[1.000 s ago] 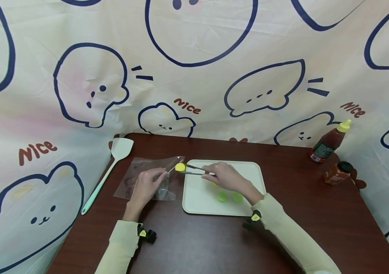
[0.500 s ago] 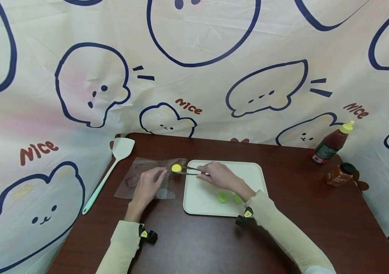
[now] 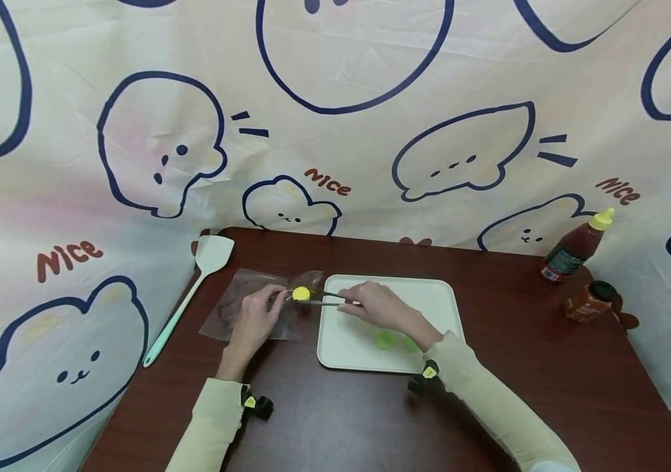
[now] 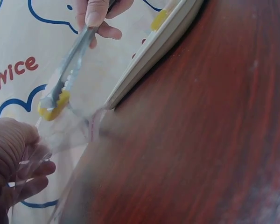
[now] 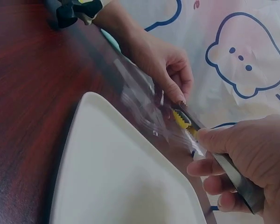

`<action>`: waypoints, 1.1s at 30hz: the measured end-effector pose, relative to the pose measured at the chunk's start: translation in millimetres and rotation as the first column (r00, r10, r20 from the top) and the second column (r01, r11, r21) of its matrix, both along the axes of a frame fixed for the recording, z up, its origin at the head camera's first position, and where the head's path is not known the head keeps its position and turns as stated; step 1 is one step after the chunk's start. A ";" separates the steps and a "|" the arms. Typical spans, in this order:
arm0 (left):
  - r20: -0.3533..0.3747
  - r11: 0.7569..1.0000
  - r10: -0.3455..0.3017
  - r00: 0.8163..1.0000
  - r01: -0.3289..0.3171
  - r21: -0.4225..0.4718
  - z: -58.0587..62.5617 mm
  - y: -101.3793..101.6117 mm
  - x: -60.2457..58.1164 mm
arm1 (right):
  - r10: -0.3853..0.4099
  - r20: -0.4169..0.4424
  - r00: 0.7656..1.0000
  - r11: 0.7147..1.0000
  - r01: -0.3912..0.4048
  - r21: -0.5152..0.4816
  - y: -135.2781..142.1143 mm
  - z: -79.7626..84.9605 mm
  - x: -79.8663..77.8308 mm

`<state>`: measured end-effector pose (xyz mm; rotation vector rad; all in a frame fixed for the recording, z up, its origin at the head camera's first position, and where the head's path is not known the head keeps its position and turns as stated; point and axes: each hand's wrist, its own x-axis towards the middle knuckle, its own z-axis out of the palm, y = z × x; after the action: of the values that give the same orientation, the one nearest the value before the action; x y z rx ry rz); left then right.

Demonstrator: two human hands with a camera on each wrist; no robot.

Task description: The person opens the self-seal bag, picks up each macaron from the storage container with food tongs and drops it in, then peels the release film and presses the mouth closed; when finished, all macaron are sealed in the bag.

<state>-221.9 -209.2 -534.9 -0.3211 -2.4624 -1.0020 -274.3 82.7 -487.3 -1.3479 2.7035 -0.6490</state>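
My left hand (image 3: 252,321) pinches the edge of a clear zip bag (image 3: 229,308), which lies partly on the table. In my right hand (image 3: 379,305) I grip metal tongs (image 5: 235,179), their jaws closed on a round yellow piece (image 3: 301,294). That piece is at the bag's mouth, right beside my left fingertips; whether it is inside the plastic, I cannot tell. Beneath the right hand lies a white tray (image 3: 347,354) with light green round pieces (image 3: 386,339). Another yellow piece (image 4: 159,19) shows on the tray in the left wrist view.
A pale green spatula (image 3: 211,254) lies along the table's left edge. At the back right stand a red sauce bottle (image 3: 571,252) with a yellow cap and a black-lidded spice jar (image 3: 588,303). A printed cloth (image 3: 335,144) hangs behind the table.
My right hand has shifted left with the tongs, bringing the yellow piece closer to my left fingers and over the bag. The left hand has hardly moved and keeps its pinch.
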 end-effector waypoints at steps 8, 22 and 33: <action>0.039 1.000 -0.018 0.999 0.018 0.006 -0.9 0.2 -0.6 | 0.012 -0.016 1.000 1.000 -0.012 0.026 -4.0 0.7 2.5; 0.157 0.999 -0.040 0.987 0.043 -0.014 0.1 2.5 -0.4 | 0.013 0.025 1.000 0.997 -0.015 0.076 -7.9 -6.5 -2.8; 0.151 0.997 -0.035 0.988 0.046 -0.066 -2.0 0.5 1.6 | 0.044 0.035 0.998 0.982 -0.049 0.180 -17.1 -7.8 6.3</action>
<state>-220.4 -208.7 -536.8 -0.3307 -2.6400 -0.9921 -268.0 65.6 -495.2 -1.3404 2.6240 -0.4055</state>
